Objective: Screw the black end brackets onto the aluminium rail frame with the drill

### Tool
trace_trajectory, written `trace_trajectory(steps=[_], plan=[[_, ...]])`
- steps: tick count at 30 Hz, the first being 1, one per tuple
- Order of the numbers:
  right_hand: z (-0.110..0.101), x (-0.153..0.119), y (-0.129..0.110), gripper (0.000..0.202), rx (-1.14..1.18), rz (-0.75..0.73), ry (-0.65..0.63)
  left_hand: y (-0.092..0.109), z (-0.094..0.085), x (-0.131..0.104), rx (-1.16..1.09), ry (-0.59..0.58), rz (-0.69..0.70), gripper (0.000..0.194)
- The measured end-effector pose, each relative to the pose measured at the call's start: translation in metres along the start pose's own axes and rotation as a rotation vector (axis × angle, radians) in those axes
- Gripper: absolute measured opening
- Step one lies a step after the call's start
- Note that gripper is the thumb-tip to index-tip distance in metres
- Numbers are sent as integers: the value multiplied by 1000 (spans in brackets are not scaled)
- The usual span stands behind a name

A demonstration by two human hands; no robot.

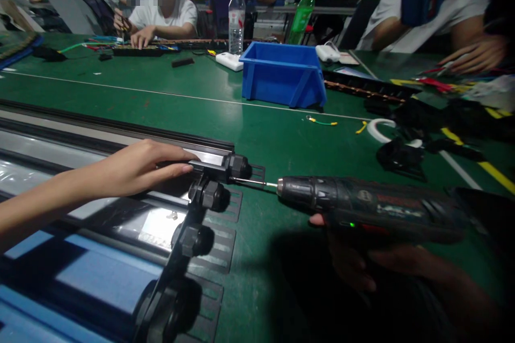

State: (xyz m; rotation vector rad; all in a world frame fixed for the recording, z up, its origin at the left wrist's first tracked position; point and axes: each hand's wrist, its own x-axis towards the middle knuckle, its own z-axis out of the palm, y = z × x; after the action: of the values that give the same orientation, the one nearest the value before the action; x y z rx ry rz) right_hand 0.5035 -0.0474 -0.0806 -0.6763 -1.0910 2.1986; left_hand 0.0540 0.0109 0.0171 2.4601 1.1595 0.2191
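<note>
My left hand [132,167] lies over the near ends of long metal housings. Its thumb and forefinger press on a black end plate [213,170] at the end of the farthest housing [100,142]. Black cable glands [213,195] stick out from the end plates in a row. In my right hand [362,268], mostly in shadow, is a cordless drill [362,201] with a small green light, held level and pointing left. From its chuck a long screwdriver bit [253,182] reaches to the end plate beside the top gland. Whether a screw sits at its tip I cannot tell.
A blue bin [284,77] stands beyond the housings, with a clear water bottle [236,21] and a green bottle [304,10] behind it. Wires, a white tape ring [380,131] and black parts lie at right. Other people sit working across the green table [161,96].
</note>
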Motion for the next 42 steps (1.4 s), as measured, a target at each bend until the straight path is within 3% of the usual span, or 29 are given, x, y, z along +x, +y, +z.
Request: trace_trajectory(steps=[3, 8, 13, 20, 30, 38, 42], plan=[[1, -1, -2, 58, 2, 16, -72, -1, 0, 0, 8, -9, -8, 38], [12, 0, -6, 55, 30, 38, 34, -1, 1, -1, 30, -12, -18, 39], [1, 0, -3, 58, 13, 40, -100, 1, 2, -1, 38, 5, -37, 38], [-6, -4, -1, 60, 14, 19, -141, 3, 2, 0, 45, -26, -69, 34], [4, 0, -2, 56, 44, -3, -114, 7, 1, 0, 44, -27, -90, 34], [28, -4, -10, 54, 82, 13, 98, 7, 2, 2, 38, -18, -79, 34], [18, -3, -7, 56, 61, 8, 1, 8, 1, 2, 34, -34, -75, 34]])
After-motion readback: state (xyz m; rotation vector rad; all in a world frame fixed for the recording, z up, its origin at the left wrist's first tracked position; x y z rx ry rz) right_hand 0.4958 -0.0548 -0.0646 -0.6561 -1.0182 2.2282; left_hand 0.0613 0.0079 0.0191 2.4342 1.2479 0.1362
